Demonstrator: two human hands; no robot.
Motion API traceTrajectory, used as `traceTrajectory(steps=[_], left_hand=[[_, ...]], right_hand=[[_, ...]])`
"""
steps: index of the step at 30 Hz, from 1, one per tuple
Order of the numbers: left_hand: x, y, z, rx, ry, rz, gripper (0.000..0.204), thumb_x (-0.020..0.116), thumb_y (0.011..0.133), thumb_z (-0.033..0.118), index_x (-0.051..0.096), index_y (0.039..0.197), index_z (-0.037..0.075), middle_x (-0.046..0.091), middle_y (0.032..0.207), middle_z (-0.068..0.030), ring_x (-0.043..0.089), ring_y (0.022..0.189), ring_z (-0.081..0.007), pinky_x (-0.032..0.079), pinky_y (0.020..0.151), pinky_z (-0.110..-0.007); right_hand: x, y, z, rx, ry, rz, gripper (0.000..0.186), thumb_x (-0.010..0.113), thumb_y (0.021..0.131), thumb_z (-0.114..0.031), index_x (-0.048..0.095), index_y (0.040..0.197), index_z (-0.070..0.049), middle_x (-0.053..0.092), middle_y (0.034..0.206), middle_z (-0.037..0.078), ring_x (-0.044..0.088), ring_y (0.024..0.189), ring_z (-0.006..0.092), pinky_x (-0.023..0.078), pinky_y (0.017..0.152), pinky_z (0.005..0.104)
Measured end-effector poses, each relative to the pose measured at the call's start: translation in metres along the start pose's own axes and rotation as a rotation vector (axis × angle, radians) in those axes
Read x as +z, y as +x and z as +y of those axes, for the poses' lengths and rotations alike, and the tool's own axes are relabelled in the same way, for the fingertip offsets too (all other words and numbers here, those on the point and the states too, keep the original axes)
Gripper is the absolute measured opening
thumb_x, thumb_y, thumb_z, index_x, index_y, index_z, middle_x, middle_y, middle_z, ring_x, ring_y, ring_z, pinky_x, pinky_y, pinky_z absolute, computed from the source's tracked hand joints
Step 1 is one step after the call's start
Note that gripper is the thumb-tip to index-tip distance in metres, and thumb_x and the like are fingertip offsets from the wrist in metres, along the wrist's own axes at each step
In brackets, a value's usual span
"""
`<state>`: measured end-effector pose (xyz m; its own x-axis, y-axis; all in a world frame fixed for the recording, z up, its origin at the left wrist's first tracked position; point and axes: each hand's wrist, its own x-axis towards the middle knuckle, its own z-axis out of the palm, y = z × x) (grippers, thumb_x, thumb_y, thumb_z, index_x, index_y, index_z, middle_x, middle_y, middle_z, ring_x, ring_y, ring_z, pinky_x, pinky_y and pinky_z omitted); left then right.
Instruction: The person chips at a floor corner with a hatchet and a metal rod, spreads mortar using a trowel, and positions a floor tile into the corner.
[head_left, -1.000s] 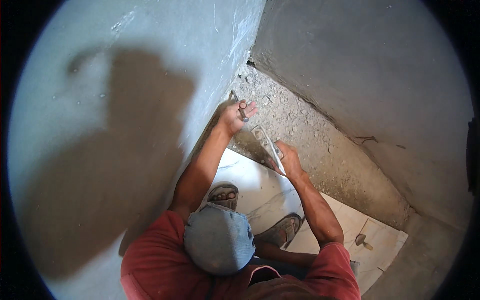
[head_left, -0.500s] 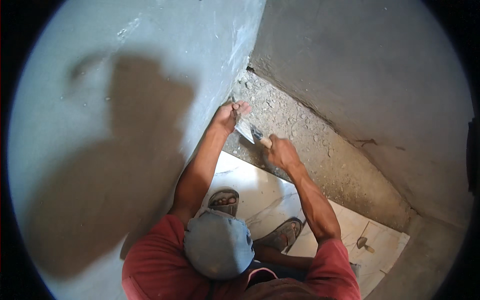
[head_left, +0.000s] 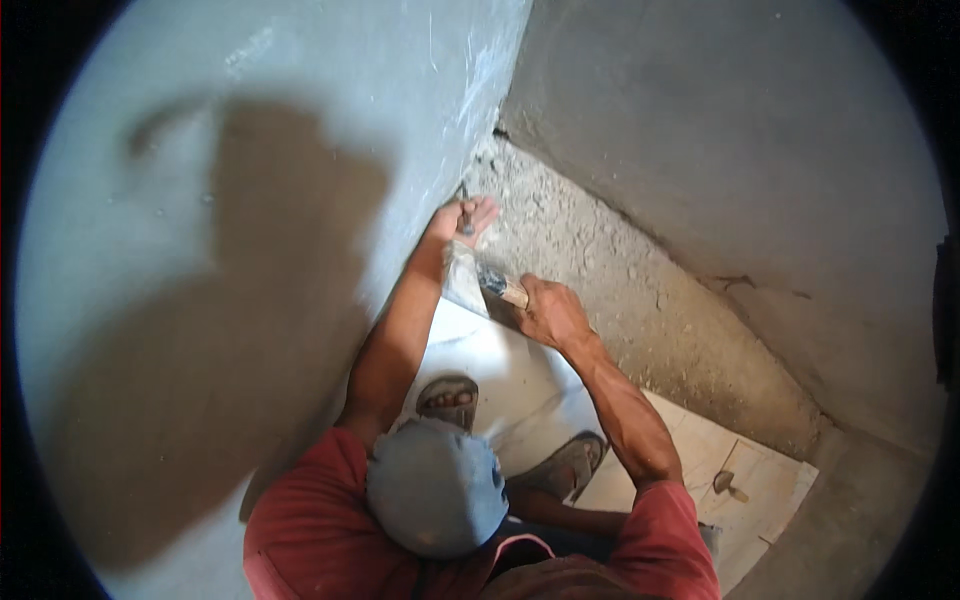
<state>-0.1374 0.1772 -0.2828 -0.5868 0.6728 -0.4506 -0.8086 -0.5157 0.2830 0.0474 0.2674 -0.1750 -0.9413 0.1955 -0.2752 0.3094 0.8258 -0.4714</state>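
My left hand (head_left: 462, 217) is at the foot of the left wall, closed around a short dark metal chisel (head_left: 467, 224), its far end close to the wall. The outer fingers stretch out beside it. In front of it, my right hand (head_left: 553, 312) grips the wooden handle of a trowel (head_left: 463, 275). The trowel's pale, wide blade points left, just nearer to me than the left hand, and is a little blurred. Whether the blade touches the left wrist I cannot tell.
Rough floor with loose rubble (head_left: 600, 265) runs along the right wall (head_left: 720, 150) into the corner. White marbled tiles (head_left: 525, 385) lie under my sandalled feet. A small tool with a wooden handle (head_left: 735, 492) rests on the tiles at right. The left wall (head_left: 130, 300) carries my shadow.
The trowel has swung toward me and left, away from the chisel's near end, with my right hand shifting slightly. My left hand stays at the wall, and the chisel now shows more plainly.
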Motion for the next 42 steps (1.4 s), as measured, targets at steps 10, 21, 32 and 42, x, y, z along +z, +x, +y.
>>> traceTrajectory(steps=[10, 21, 32, 42], left_hand=[[0.029, -0.004, -0.008, -0.016, 0.158, 0.061, 0.008, 0.041, 0.082, -0.001, 0.046, 0.076, -0.002, 0.049, 0.091, -0.0145, 0.048, 0.103, -0.0329, 0.037, 0.099, -0.047], [0.016, 0.003, -0.009, -0.104, 0.108, 0.036, 0.01, 0.049, 0.079, 0.0, 0.046, 0.07, 0.001, 0.051, 0.091, -0.015, 0.05, 0.096, -0.0302, 0.035, 0.1, -0.046], [0.018, 0.006, -0.013, -0.05, 0.039, 0.049, 0.012, 0.046, 0.076, -0.002, 0.046, 0.066, 0.002, 0.052, 0.089, -0.0135, 0.052, 0.089, -0.0279, 0.036, 0.099, -0.047], [0.006, 0.007, -0.006, -0.016, -0.07, 0.081, 0.007, 0.05, 0.078, 0.0, 0.046, 0.073, -0.003, 0.05, 0.091, -0.0163, 0.05, 0.095, -0.032, 0.037, 0.097, -0.052]], right_hand=[[0.008, 0.026, 0.029, 0.139, -0.06, 0.014, 0.02, 0.055, 0.072, -0.015, 0.051, 0.083, 0.001, 0.059, 0.07, 0.023, 0.058, 0.069, 0.0404, 0.045, 0.062, 0.0465], [0.015, 0.031, 0.031, 0.121, 0.08, 0.01, 0.019, 0.056, 0.071, -0.013, 0.05, 0.082, 0.001, 0.057, 0.07, 0.024, 0.056, 0.068, 0.0422, 0.045, 0.061, 0.0452], [0.008, 0.021, 0.03, -0.254, 0.253, 0.271, 0.018, 0.055, 0.07, -0.014, 0.056, 0.083, -0.002, 0.061, 0.08, 0.02, 0.059, 0.076, 0.0373, 0.048, 0.066, 0.0428], [-0.017, -0.012, -0.014, -0.648, 0.501, 0.557, 0.019, 0.054, 0.072, -0.016, 0.056, 0.085, -0.002, 0.06, 0.079, 0.023, 0.06, 0.076, 0.0369, 0.047, 0.064, 0.0431]])
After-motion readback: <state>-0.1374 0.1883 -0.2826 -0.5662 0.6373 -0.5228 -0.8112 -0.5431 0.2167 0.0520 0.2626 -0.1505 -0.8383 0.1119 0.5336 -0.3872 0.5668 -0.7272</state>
